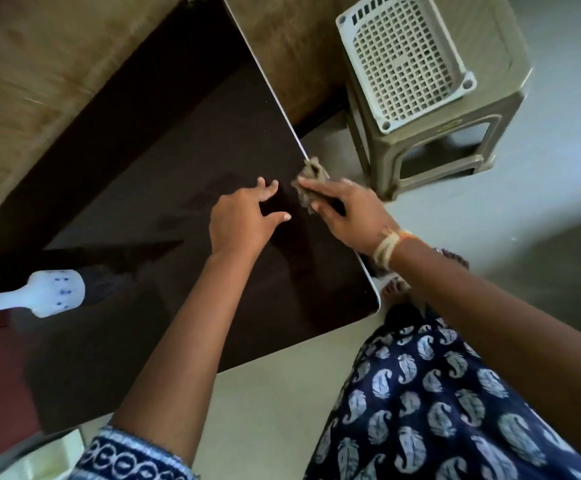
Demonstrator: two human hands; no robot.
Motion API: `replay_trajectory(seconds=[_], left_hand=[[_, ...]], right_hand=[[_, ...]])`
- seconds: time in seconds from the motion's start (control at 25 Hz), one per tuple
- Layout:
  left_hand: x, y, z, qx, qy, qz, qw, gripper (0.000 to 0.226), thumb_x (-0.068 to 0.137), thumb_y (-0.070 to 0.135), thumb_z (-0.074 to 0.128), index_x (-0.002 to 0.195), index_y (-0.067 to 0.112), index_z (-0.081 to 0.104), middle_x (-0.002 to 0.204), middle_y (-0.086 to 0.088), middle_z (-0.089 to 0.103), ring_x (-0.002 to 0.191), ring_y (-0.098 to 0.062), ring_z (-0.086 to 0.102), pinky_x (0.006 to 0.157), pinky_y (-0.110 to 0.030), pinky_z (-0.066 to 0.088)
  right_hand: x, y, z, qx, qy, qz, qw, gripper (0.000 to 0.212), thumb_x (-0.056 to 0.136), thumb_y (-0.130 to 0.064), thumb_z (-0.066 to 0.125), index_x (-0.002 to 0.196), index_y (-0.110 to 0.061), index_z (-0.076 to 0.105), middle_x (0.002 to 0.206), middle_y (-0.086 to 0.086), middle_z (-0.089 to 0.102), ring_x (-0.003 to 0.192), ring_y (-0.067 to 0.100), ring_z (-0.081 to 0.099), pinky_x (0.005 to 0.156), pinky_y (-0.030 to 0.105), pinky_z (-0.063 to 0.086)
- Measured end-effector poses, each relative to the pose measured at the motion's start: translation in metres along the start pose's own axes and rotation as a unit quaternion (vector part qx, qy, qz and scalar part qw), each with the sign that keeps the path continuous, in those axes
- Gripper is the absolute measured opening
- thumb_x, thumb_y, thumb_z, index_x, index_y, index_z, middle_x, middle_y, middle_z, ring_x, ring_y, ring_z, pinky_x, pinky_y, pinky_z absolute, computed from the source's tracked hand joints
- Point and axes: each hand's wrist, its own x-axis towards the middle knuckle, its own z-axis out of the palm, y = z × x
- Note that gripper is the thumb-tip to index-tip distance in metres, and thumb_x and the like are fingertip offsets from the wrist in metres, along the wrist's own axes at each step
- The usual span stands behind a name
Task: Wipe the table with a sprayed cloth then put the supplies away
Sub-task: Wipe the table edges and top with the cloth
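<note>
Brown cloth (311, 188) at table (178, 168) edge; right hand (347, 216) grips.

I saw a dark brown table (185, 161) with a thin pale edge and a rounded near corner, standing on a light floor (541, 209). On the tabletop at its left side lay a white spray bottle (44, 296) with blue markings, on its side. At the right edge a crumpled grey-brown cloth (311, 183) lay against the surface. Beside that edge, on the floor, stood a beige plastic stool (455, 140) carrying a white perforated basket (405, 60).
</note>
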Motion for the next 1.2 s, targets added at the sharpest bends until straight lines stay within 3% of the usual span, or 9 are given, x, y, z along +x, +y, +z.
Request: replay_trajectory(seconds=[0.08,0.16,0.28,0.4,0.52,0.76,0.96,1.08,1.2], left_hand=[[-0.002,0.001,0.001,0.008,-0.01,-0.003,1.0,0.061,0.08,0.038,0.075,0.137,0.035,0.052,0.147,0.01,0.045,0.132,-0.016,0.047,0.107,-0.034,0.04],[-0.005,0.004,0.003,0.014,-0.014,-0.001,1.0,0.062,0.083,0.035,0.074,0.14,0.033,0.048,0.149,0.009,0.042,0.132,-0.019,0.048,0.107,-0.038,0.043],[-0.007,0.002,0.004,-0.013,-0.023,-0.001,1.0,0.065,0.082,0.033,0.074,0.141,0.034,0.047,0.15,0.009,0.04,0.129,-0.019,0.051,0.105,-0.039,0.044],[-0.006,0.004,0.004,-0.022,-0.02,-0.017,0.999,0.064,0.081,0.031,0.075,0.139,0.034,0.049,0.15,0.01,0.041,0.13,-0.019,0.051,0.107,-0.037,0.043],[-0.005,0.005,0.007,-0.039,-0.009,-0.025,0.999,0.063,0.079,0.03,0.077,0.137,0.034,0.052,0.147,0.009,0.044,0.134,-0.015,0.045,0.109,-0.033,0.04],[-0.004,0.003,0.01,-0.053,0.006,-0.049,0.997,0.061,0.079,0.031,0.078,0.135,0.033,0.055,0.142,0.004,0.053,0.133,-0.017,0.048,0.108,-0.033,0.036],[-0.004,0.001,0.013,-0.064,-0.003,-0.04,0.997,0.061,0.082,0.028,0.076,0.138,0.031,0.051,0.147,0.003,0.047,0.137,-0.019,0.042,0.111,-0.033,0.037],[-0.002,0.003,0.01,-0.068,-0.012,-0.048,0.996,0.063,0.081,0.029,0.076,0.138,0.032,0.051,0.149,0.005,0.045,0.138,-0.019,0.04,0.111,-0.033,0.037],[-0.003,0.007,0.006,-0.05,-0.017,-0.048,0.997,0.064,0.082,0.028,0.076,0.14,0.032,0.049,0.151,0.007,0.042,0.14,-0.02,0.037,0.113,-0.035,0.035]], right_hand=[[0.054,-0.006,0.001,-0.004,-0.01,0.007,1.0,0.043,0.094,-0.03,0.053,0.134,-0.045,0.052,0.124,0.001,0.063,0.112,0.02,0.061,0.102,0.037,0.046],[0.105,-0.018,-0.006,0.012,-0.018,0.034,0.999,0.041,0.095,-0.03,0.054,0.133,-0.044,0.054,0.135,-0.001,0.059,0.122,0.019,0.056,0.107,0.027,0.04],[0.133,-0.027,-0.013,0.002,-0.041,0.037,0.998,0.039,0.096,-0.028,0.054,0.132,-0.042,0.056,0.139,-0.002,0.056,0.126,0.02,0.053,0.107,0.024,0.039],[0.089,-0.019,-0.02,-0.029,-0.064,0.0,0.998,0.041,0.097,-0.027,0.052,0.134,-0.043,0.053,0.13,-0.001,0.063,0.112,0.014,0.06,0.099,0.023,0.042],[0.024,0.002,-0.026,0.014,-0.096,-0.022,0.995,0.041,0.094,-0.025,0.056,0.132,-0.042,0.056,0.126,-0.007,0.065,0.112,0.009,0.061,0.104,0.029,0.044],[-0.088,0.025,-0.026,0.083,-0.158,0.021,0.984,0.036,0.091,-0.016,0.064,0.123,-0.034,0.064,0.123,-0.017,0.062,0.104,-0.002,0.06,0.094,0.013,0.044],[-0.125,0.022,-0.029,0.115,-0.152,0.085,0.978,0.035,0.089,-0.01,0.068,0.116,-0.032,0.07,0.103,-0.002,0.073,0.078,0.026,0.071,0.068,0.036,0.061],[-0.129,0.018,-0.032,0.093,-0.147,0.085,0.981,0.035,0.087,-0.009,0.069,0.114,-0.031,0.071,0.09,-0.003,0.074,0.074,0.03,0.072,0.061,0.034,0.061],[-0.127,0.011,-0.038,0.047,-0.164,0.081,0.982,0.038,0.084,-0.01,0.074,0.114,-0.032,0.071,0.094,-0.005,0.074,0.074,0.019,0.073,0.068,0.028,0.061]])
